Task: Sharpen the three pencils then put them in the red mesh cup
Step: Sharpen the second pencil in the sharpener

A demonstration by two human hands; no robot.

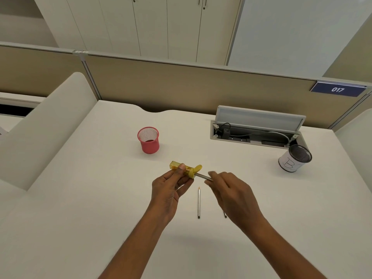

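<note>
My left hand (171, 186) grips a yellow translucent pencil sharpener (185, 168) held above the desk, its lid flipped open. My right hand (227, 188) pinches a grey pencil (203, 176) whose tip is inside the sharpener's hole. A second pencil (198, 202) lies on the desk between my hands, point away from me. Only the end of a third pencil (225, 215) shows under my right wrist. The red mesh cup (149, 140) stands upright beyond my hands, with no pencils showing inside it.
A black mesh cup with a white label (295, 158) stands at the right. Behind it a cable tray (253, 133) is set in the desk with its lid raised. Beige partitions close the desk's back and sides.
</note>
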